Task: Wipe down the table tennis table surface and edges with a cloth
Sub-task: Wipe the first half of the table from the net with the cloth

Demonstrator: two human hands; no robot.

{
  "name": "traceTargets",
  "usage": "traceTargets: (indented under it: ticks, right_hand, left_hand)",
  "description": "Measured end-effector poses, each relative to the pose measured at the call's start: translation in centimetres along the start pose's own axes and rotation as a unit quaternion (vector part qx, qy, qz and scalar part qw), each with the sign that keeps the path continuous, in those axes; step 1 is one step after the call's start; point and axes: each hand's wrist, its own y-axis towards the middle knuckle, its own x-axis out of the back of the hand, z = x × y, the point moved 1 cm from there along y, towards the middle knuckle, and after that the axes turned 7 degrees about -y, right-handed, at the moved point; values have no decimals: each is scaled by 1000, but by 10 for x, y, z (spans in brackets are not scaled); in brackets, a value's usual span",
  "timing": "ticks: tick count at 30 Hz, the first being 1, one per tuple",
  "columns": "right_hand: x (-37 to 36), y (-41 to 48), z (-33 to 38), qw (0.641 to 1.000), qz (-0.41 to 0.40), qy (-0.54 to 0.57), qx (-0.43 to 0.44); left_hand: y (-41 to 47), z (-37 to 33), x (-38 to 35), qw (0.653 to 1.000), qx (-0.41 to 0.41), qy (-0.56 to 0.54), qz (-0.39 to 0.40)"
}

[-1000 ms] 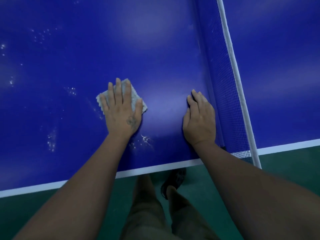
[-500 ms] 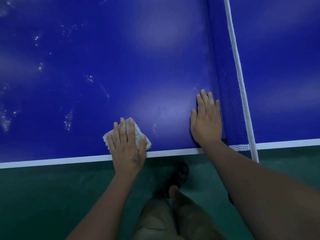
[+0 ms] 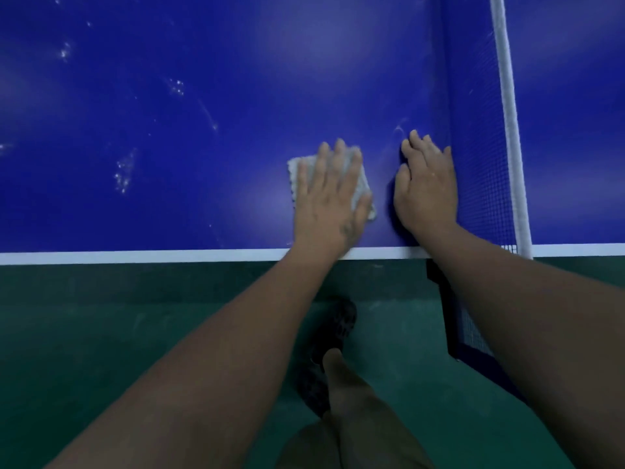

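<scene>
The blue table tennis table (image 3: 209, 137) fills the upper half of the head view, with a white line (image 3: 135, 256) along its near edge. My left hand (image 3: 333, 194) lies flat with straight fingers on a small grey-white cloth (image 3: 297, 170), pressing it onto the surface just beyond the white line. My right hand (image 3: 426, 187) rests flat on the table beside the net (image 3: 480, 147), a short gap to the right of the cloth. White dusty smudges (image 3: 123, 170) dot the blue surface to the left.
The net's white top band (image 3: 510, 123) runs away from me at the right, with its dark clamp (image 3: 443, 292) hanging below the table edge. Green floor (image 3: 101, 333) lies beneath. My leg and dark shoe (image 3: 333, 333) stand close to the table edge.
My left hand has slid the cloth right and away from the white edge line, closing in on my right hand. The right hand stays beside the net.
</scene>
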Motion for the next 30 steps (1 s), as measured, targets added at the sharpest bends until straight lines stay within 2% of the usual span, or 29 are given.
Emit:
traceTargets:
  ticks: [2,4,6,9,16,21,26,30]
  right_hand:
    - [11,0,-10,999,22,27,4]
    - [19,-7,-19,998,30,46,2]
    - [24,-17,-25,997,24,71,-15]
    - [24,-31,-21,994,13,102,-39]
    - [6,-46,-15,997,28,62,-47]
    - [3,-45,-23,997,19,60,-51]
    - [-3,-46,-22,998,-19,46,-49]
    - [-5,-46,-23,996,-60,58,-44]
  left_hand:
    - [-39,0,-2,998,-57,5,20]
    - [-73,13,1,996,-77,13,35]
    - [-97,36,10,995,-72,34,53]
    - [-107,62,25,996,-21,49,64]
    - [0,27,18,995,92,8,27]
    - [101,-17,5,994,107,-26,14]
    - [166,-43,-11,997,66,-4,33]
    - [154,-46,-10,996,-62,11,57]
